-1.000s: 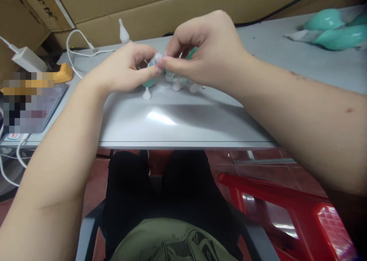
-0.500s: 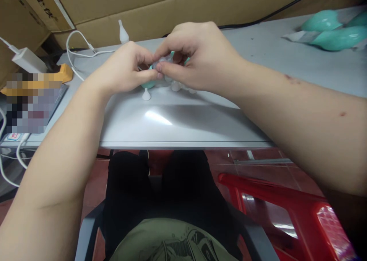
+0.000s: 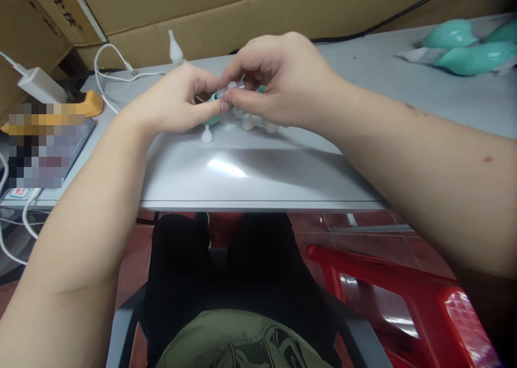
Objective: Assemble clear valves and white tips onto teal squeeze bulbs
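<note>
My left hand and my right hand meet over the back part of the table. Between their thumbs and fingers is a small clear plastic tube-like piece, pinched from both sides. Fingers hide much of it. Teal parts show under and behind the fingertips, mostly covered. Just in front stands a small white cone-shaped tip. Several whitish translucent pieces lie below my right hand, partly hidden by it.
A tall white nozzle stands near the cardboard wall. Teal bulbs lie at the back right of the grey table. At the left are a white charger, cables and a yellow object. A red stool stands lower right.
Both hands keep their pinch, with only slight finger movement. More of the clear piece shows between them. The whole view has shifted very slightly.
</note>
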The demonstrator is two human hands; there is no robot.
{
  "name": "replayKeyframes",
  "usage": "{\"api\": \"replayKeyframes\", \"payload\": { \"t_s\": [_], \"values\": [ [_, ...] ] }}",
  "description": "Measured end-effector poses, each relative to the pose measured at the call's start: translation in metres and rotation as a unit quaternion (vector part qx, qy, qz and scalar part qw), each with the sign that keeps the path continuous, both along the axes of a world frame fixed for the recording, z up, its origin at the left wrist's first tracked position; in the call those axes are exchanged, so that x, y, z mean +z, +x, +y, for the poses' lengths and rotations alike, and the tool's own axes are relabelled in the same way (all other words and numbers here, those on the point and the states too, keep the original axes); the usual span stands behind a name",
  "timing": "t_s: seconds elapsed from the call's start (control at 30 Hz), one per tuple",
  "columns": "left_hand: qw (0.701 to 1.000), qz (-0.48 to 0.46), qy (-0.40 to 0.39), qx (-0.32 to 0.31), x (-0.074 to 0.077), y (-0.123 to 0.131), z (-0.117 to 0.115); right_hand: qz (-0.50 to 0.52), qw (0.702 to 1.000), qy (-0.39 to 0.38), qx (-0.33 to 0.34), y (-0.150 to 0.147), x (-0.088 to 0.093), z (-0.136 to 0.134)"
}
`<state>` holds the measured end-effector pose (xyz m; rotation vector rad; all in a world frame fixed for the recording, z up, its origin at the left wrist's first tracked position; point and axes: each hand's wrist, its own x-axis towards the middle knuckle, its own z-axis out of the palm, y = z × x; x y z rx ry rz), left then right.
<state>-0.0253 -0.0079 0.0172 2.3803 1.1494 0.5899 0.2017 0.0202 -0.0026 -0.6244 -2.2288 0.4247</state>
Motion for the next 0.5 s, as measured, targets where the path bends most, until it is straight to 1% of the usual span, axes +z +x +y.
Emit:
{"api": "replayKeyframes", "payload": {
  "t_s": [0.13,0.33,0.5],
  "values": [
    [1.000,0.005,-0.009,-0.002,-0.0002,-0.0005,0.0000,-0.023,0.999,0.032,-0.005,0.0007,-0.0006,0.0032],
    [1.000,-0.012,0.003,-0.014,-0.0017,-0.0009,0.0016,-0.025,0.999,0.035,-0.001,0.0022,-0.0008,0.0019],
    [1.000,-0.004,0.015,0.003,-0.0026,-0.0026,0.0032,-0.028,0.998,0.051,-0.001,0.0037,-0.0013,0.0031]
  ]
}}
